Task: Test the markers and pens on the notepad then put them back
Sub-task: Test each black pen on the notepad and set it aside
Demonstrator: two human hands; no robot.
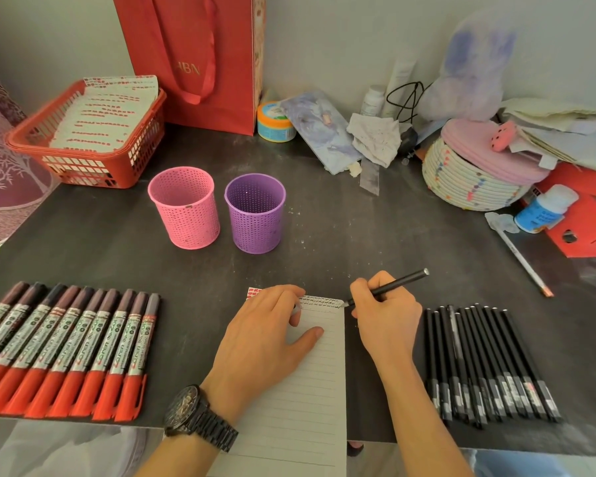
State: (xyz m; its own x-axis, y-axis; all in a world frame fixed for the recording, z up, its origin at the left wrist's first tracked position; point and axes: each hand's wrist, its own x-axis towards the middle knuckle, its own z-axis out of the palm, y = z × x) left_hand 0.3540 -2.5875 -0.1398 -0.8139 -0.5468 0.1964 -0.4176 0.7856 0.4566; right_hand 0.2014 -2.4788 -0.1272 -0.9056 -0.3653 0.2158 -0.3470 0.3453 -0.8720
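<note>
Grips a black pen (401, 281) in the right hand (387, 320), fingers curled round the barrel, tip at the top right corner of the lined notepad (310, 390). Rests the left hand (265, 335) palm-down on the page, fingers relaxed. Flanked left by a row of red-capped markers (66, 349), right by a row of black pens (486, 363), all flat on the dark table (358, 235).

Gold letters "HBN" stand on the red paper bag (200, 60) at eleven o'clock. The markers (62, 349) at eight o'clock bear a red script brand, perhaps "Zaren". Print atop the notepad (310, 390) is too small to read.
</note>
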